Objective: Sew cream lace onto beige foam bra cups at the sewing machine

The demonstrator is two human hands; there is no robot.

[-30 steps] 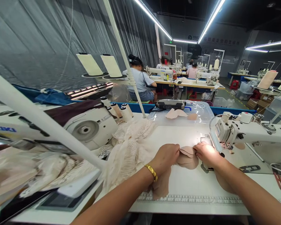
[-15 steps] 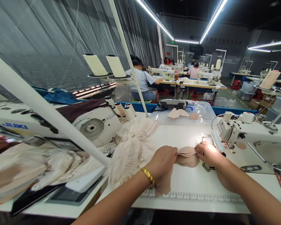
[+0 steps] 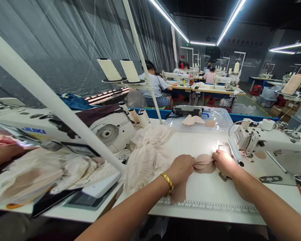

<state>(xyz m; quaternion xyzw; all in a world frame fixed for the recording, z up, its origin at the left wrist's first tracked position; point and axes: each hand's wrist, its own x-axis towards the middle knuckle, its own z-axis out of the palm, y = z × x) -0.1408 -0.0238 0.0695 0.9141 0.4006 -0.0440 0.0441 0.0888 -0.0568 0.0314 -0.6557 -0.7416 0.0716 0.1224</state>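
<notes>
Two layered, rounded beige fabric pieces [image 3: 203, 161] are stretched between my hands over the white sewing table [image 3: 200, 189]. My left hand [image 3: 183, 166], with a gold bangle at the wrist, pinches their left end. Their right end is gripped by the fingers of my right hand [image 3: 223, 162], close to the sewing machine's [image 3: 249, 137] needle area and under its lamp. Beneath my left wrist lies another beige fabric piece [image 3: 180, 193], partly covered by the arm. The fingertips of both hands are partly hidden by the cloth.
Cream lace fabric [image 3: 145, 157] is heaped on the left. Beyond it stand another sewing machine [image 3: 107, 132] and a slanting white pole [image 3: 65, 103]. A clear plastic lid [image 3: 220, 122] bears beige pieces [image 3: 193, 119]. Thread snips [image 3: 271, 179] lie at right. Co-workers sit farther back.
The layered beige pieces now lie flatter and closer together between my fingers. Both hands keep their hold, and the whole view has shifted slightly.
</notes>
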